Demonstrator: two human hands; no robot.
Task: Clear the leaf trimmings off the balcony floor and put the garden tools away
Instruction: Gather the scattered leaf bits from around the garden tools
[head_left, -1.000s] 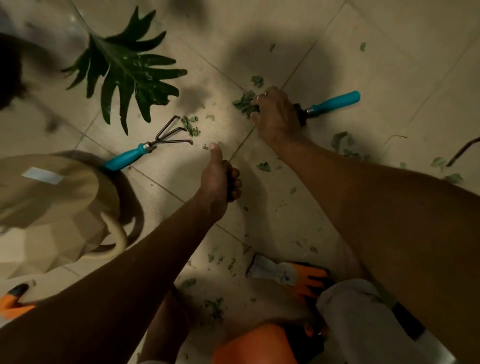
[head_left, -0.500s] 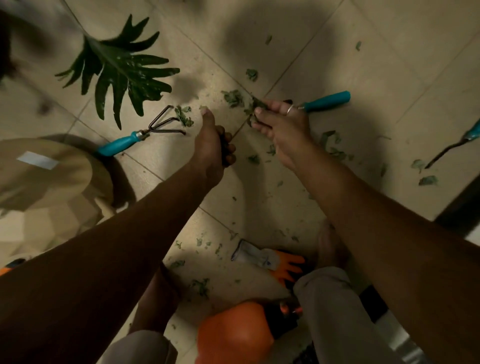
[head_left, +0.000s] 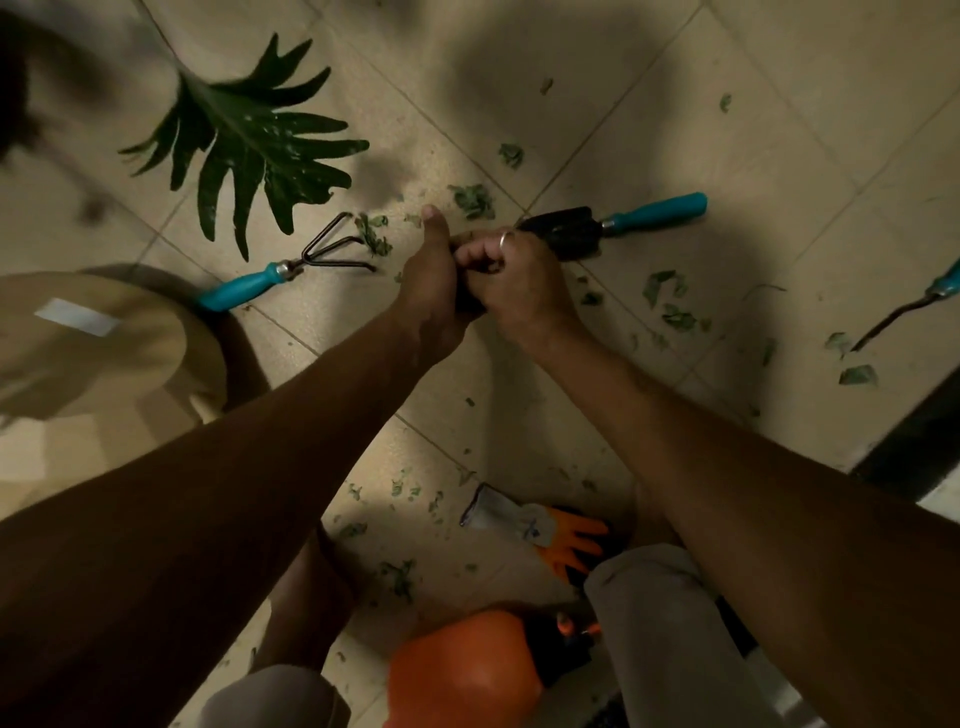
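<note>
Hands (head_left: 478, 280) together over trimmings (head_left: 472, 200)

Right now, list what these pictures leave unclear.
Head view only:
- What the hands, left and right, hold between them: fingers cover it.
- Third tool: handle cut off by the right edge.
- Orange object: partly cut off by the bottom edge.
- Tan object: blurred, cut off at the left edge.

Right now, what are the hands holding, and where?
Both hands, left and right, meet closed around something dark between them; what it is cannot be told.
</note>
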